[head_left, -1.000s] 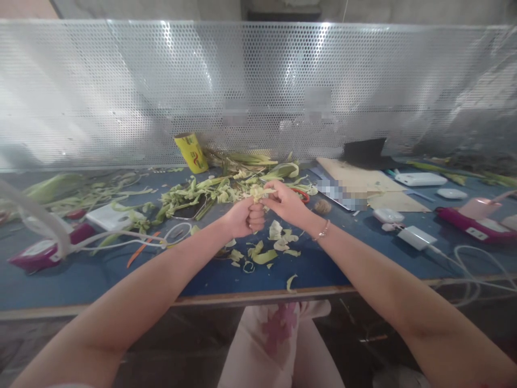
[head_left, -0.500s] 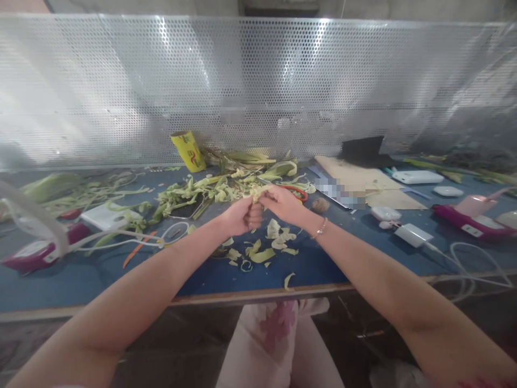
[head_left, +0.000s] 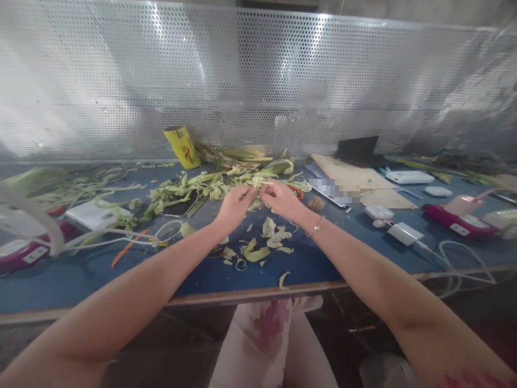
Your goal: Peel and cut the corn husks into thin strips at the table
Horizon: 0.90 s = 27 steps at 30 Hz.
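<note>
My left hand (head_left: 237,205) and my right hand (head_left: 283,200) meet above the middle of the blue table. Both are closed in a pinch, with the fingertips close together around a small pale green plant piece (head_left: 265,184), mostly covered by the fingers. Just beyond them spreads a heap of twisted pale green plant pieces (head_left: 210,186) with longer leaves and stalks. Torn pale peelings (head_left: 256,254) lie scattered on the table on my side of the hands. A red-orange ring-shaped handle (head_left: 298,191) shows partly behind my right hand.
A yellow cardboard tube (head_left: 183,148) leans at the back before a perforated metal screen (head_left: 258,70). To the right are a phone (head_left: 329,192), brown card (head_left: 351,175), a white charger (head_left: 405,238) and cables. A white box (head_left: 95,214) and a purple device (head_left: 24,253) stand left.
My left hand has turned and its curled fingers have loosened into a fingertip pinch. Both hands stay close together. The whole view has shifted slightly.
</note>
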Each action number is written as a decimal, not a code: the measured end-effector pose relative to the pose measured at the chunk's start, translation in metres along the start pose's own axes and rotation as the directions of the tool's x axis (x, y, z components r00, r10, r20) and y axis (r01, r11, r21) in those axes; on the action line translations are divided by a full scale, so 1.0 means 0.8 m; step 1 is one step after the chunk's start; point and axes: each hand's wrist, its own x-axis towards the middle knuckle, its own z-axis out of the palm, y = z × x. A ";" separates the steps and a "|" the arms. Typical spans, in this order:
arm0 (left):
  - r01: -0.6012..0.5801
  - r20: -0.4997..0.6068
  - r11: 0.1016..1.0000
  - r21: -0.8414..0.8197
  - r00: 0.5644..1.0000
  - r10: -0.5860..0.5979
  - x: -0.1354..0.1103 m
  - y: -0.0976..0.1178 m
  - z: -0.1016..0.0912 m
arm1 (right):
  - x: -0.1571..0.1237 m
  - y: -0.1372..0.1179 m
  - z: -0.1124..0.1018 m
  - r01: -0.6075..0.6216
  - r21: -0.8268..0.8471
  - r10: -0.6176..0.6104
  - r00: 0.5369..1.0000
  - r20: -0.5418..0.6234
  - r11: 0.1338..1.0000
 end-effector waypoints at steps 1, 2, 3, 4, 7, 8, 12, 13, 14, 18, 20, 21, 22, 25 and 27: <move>-0.001 0.007 1.000 0.028 1.000 0.001 0.001 -0.002 -0.001 | 0.000 0.000 0.000 0.004 -0.013 -0.004 1.000 -0.004 1.000; -0.001 0.015 0.999 0.042 1.000 0.000 0.001 -0.003 -0.001 | 0.000 0.000 -0.001 0.005 -0.024 -0.005 1.000 -0.009 1.000; 0.001 0.023 0.999 0.050 1.000 -0.002 0.002 -0.005 -0.002 | 0.000 0.001 -0.001 0.006 -0.036 -0.007 1.000 -0.019 0.999; 0.003 0.027 0.998 0.057 1.000 -0.004 0.001 -0.007 -0.001 | 0.001 0.001 -0.001 0.008 -0.051 -0.009 0.999 -0.031 0.999; 0.017 0.017 0.995 0.094 1.000 -0.019 0.001 -0.010 -0.001 | 0.001 0.001 -0.002 -0.018 -0.082 0.012 0.997 -0.070 0.997; 0.028 0.017 0.993 0.116 0.999 -0.030 0.000 -0.009 -0.001 | 0.001 0.001 -0.002 -0.039 -0.076 0.032 0.996 -0.085 0.996; 0.072 0.027 0.981 0.182 0.997 -0.078 0.001 -0.006 -0.001 | 0.002 0.000 -0.003 -0.101 -0.011 0.098 0.986 -0.136 0.995; 0.086 0.031 0.981 0.174 0.995 -0.092 0.001 -0.006 -0.001 | 0.002 0.000 -0.003 -0.096 0.000 0.095 0.986 -0.140 0.995; 0.102 0.034 0.982 0.157 0.994 -0.108 0.001 -0.007 -0.001 | 0.002 0.001 -0.004 -0.090 0.010 0.090 0.986 -0.140 0.996; 0.157 0.069 0.987 0.044 0.985 -0.160 0.002 -0.015 -0.001 | 0.003 0.008 -0.003 -0.090 0.079 0.100 0.986 -0.131 0.993; 0.179 0.069 0.984 -0.017 0.982 -0.177 0.004 -0.020 0.000 | 0.004 0.012 -0.003 -0.089 0.101 0.103 0.985 -0.140 0.991; 0.193 0.064 0.980 -0.049 0.980 -0.190 0.004 -0.022 0.000 | 0.005 0.015 -0.003 -0.089 0.102 0.103 0.984 -0.145 0.991; 0.211 0.058 0.974 -0.084 0.977 -0.206 0.005 -0.024 0.001 | 0.005 0.017 -0.003 -0.090 0.100 0.104 0.984 -0.148 0.991; 0.269 0.051 0.944 -0.193 0.963 -0.264 0.006 -0.024 0.002 | 0.006 0.022 -0.003 -0.095 0.095 0.106 0.987 -0.120 0.991; 0.302 0.050 0.920 -0.249 0.953 -0.299 0.007 -0.022 0.003 | 0.005 0.023 -0.002 -0.108 0.103 0.115 0.991 -0.062 0.989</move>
